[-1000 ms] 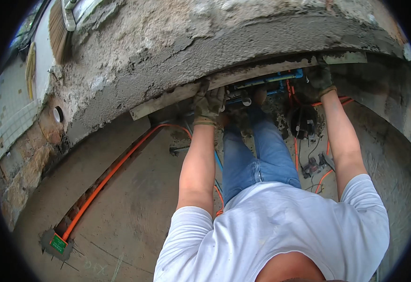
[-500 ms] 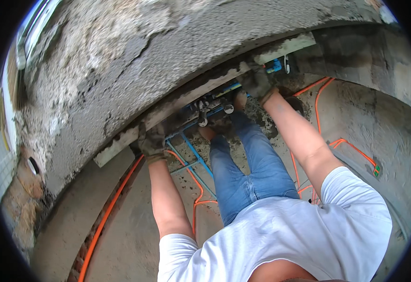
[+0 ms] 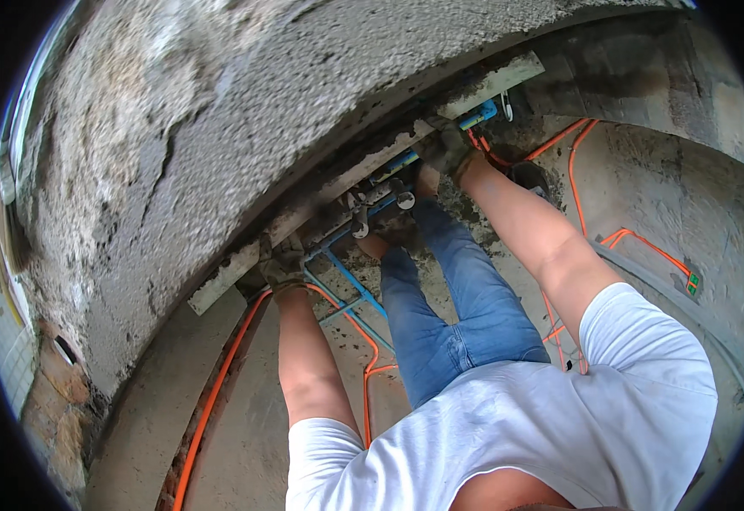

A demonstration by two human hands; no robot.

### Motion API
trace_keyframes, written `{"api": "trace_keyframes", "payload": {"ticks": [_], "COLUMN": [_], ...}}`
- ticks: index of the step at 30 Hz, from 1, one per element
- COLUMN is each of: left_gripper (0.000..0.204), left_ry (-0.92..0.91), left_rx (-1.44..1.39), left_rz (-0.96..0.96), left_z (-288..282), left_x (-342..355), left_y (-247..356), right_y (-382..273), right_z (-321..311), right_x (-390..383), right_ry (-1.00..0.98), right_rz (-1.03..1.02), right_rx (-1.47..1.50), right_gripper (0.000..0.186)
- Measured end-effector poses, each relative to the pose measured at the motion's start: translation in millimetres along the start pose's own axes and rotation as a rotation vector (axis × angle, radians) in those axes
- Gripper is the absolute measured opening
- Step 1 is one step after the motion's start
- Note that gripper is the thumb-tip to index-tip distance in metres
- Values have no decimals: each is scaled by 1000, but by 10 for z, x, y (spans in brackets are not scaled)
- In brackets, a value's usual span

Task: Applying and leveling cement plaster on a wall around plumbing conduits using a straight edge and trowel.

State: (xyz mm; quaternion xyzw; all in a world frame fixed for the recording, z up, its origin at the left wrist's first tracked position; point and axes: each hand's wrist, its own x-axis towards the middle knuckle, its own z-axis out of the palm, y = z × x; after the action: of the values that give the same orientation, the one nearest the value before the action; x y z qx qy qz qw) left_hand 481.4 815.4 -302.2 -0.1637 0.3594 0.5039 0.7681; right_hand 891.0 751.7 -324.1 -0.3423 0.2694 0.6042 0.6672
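Observation:
My left hand (image 3: 279, 266), in a dark dirty work glove, grips a long cement-smeared board (image 3: 345, 183) near its left end, fingers closed round it. My gloved right hand (image 3: 444, 150) holds the same board farther right, below its right end. The board runs diagonally along the lower edge of a band of rough grey cement render (image 3: 321, 81). Under it are blue pipes (image 3: 345, 272) and round metal fittings (image 3: 405, 200), partly hidden by the board and my hands.
My jeans-clad legs (image 3: 453, 281) stand beneath. Orange conduits (image 3: 210, 400) run in a floor groove and along the right, ending at a green box (image 3: 693, 284). A brush (image 3: 10, 238) is at the far left, beside tiles (image 3: 10, 358) and broken stone (image 3: 65, 409).
Both hands and the board have shifted left and become more steeply tilted in view since a second ago, as the whole scene turned. In the last half second they moved only slightly.

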Motion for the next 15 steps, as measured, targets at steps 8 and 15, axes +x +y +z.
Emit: {"api": "trace_keyframes", "payload": {"ticks": [8,15], "left_gripper": [26,27], "left_ry": [83,52], "left_rx": [10,51], "left_rz": [38,77], "left_z": [82,245], "left_x": [-56,-139], "left_y": [-48,31], "right_y": [-108,-119], "right_z": [33,151], "right_x": [-88,-69], "right_ry": [27,-26], "right_rz": [-10,-38], "right_rx": [39,-22], "right_gripper": [14,19]}}
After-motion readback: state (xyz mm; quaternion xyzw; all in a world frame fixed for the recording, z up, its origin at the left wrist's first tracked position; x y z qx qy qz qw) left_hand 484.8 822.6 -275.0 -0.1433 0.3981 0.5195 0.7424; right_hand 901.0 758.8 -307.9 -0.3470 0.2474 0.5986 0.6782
